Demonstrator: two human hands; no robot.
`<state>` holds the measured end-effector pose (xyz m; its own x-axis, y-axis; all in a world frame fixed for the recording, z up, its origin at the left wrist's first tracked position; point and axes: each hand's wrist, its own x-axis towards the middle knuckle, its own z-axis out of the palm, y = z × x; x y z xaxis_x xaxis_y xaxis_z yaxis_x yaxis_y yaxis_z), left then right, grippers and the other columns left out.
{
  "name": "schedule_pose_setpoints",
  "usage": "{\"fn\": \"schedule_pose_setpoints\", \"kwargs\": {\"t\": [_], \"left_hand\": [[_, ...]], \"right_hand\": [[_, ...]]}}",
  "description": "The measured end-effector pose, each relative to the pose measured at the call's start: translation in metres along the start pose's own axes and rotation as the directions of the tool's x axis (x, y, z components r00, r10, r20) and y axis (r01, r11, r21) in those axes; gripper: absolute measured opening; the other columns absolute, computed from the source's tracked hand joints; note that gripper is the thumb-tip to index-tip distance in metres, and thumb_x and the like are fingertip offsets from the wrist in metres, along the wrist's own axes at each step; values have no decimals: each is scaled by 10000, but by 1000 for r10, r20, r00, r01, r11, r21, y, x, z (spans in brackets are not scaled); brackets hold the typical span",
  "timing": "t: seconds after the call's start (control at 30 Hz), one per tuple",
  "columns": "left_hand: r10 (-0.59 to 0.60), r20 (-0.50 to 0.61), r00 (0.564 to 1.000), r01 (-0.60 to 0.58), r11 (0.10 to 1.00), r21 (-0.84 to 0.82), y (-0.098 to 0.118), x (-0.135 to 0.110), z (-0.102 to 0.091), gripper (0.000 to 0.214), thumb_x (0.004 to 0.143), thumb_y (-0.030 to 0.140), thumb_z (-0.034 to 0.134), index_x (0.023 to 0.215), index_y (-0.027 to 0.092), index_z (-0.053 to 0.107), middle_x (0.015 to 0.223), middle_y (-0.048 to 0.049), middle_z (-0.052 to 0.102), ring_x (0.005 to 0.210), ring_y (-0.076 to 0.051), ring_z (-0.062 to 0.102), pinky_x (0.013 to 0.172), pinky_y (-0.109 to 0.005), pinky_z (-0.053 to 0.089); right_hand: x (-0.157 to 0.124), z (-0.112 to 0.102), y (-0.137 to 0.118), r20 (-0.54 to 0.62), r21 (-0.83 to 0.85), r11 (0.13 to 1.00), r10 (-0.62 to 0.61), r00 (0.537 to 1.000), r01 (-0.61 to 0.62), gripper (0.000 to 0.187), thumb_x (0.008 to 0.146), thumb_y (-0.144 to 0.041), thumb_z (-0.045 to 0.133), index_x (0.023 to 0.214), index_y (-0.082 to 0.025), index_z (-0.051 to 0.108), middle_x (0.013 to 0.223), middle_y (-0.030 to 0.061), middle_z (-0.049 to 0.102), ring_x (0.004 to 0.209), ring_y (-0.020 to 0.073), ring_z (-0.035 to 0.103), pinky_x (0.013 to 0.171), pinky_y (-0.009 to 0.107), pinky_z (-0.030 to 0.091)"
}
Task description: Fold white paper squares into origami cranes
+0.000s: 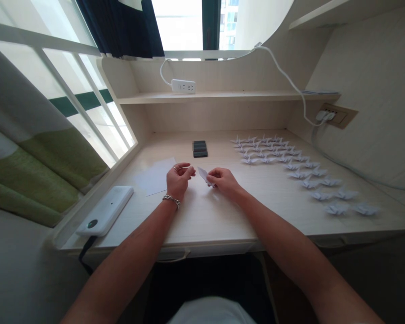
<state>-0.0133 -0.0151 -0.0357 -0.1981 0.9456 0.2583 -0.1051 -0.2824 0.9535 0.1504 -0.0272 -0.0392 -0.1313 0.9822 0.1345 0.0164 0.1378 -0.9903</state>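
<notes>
My right hand [223, 180] pinches a small folded piece of white paper [203, 174] just above the desk [222, 216]. My left hand [178, 179], with a ring and a metal bracelet, hovers a little to the left of the paper, fingers curled with thumb and forefinger close together; nothing shows between them. Loose white paper sheets [157, 176] lie on the desk just left of that hand. Several finished white paper cranes [292, 165] sit in rows at the right.
A black phone [200, 148] lies behind the hands. A white power bank [105, 210] with a dark cable rests near the front left edge. A white power strip [183, 86] sits on the shelf; its cord runs to a wall socket [335, 115].
</notes>
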Motion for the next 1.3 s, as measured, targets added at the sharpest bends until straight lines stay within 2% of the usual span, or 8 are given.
{"fn": "schedule_pose_setpoints", "kwargs": {"t": [0.13, 0.2, 0.3, 0.53, 0.83, 1.13, 1.3], "left_hand": [[2, 224, 975, -10, 999, 34, -1, -9, 7, 356, 564, 303, 835, 783, 124, 619, 723, -52, 700, 674, -164, 668, 649, -281, 514], [13, 273, 962, -20, 999, 25, -2, -12, 10, 351, 576, 300, 831, 806, 124, 633, 777, -66, 713, 715, -172, 677, 702, -302, 526], [14, 265, 964, -22, 999, 27, -5, -11, 10, 335, 590, 307, 822, 814, 122, 653, 794, -72, 718, 732, -176, 679, 723, -311, 529], [7, 245, 969, -23, 998, 63, -9, -7, 7, 308, 590, 314, 817, 781, 123, 669, 740, -55, 709, 667, -160, 656, 671, -296, 519], [-50, 294, 955, 26, 996, 82, -1, -11, 6, 290, 566, 278, 826, 756, 125, 669, 704, -49, 707, 641, -147, 639, 607, -265, 493], [-53, 321, 946, 26, 996, 90, 2, -11, 5, 291, 556, 305, 831, 739, 130, 686, 692, -50, 707, 616, -143, 630, 587, -267, 497], [-69, 318, 945, 59, 997, 41, 3, -12, 5, 299, 529, 293, 841, 722, 129, 683, 663, -43, 701, 594, -144, 629, 572, -269, 494]], "right_hand": [[2, -2, -1, -83, 62, 998, 14, 996, -9, 201, 666, -312, 702, 756, -155, 617, 657, 16, 662, 605, 134, 615, 547, 245, 470], [1, -2, -2, -98, 82, 996, 28, 995, -20, 227, 638, -318, 729, 756, -155, 624, 672, 19, 666, 627, 142, 623, 563, 258, 489], [0, -1, -2, -82, 69, 998, 21, 996, -15, 243, 624, -330, 743, 749, -153, 632, 690, 25, 666, 641, 145, 620, 569, 268, 501], [-1, -1, -4, -143, -14, 992, -126, 982, 126, 240, 614, -328, 746, 725, -160, 615, 663, 11, 639, 624, 147, 595, 559, 275, 500], [-2, -4, -4, -38, 83, 996, -11, 999, 15, 261, 607, -324, 754, 788, -158, 666, 745, 28, 682, 683, 152, 621, 605, 280, 500], [-2, -8, -2, 29, 106, 994, -45, 999, 42, 306, 578, -350, 789, 797, -149, 715, 740, 34, 703, 682, 148, 627, 645, 278, 503], [-3, -7, -3, 45, 199, 980, -41, 998, 31, 321, 553, -333, 811, 810, -160, 727, 734, 30, 716, 680, 155, 642, 685, 306, 513]]}}
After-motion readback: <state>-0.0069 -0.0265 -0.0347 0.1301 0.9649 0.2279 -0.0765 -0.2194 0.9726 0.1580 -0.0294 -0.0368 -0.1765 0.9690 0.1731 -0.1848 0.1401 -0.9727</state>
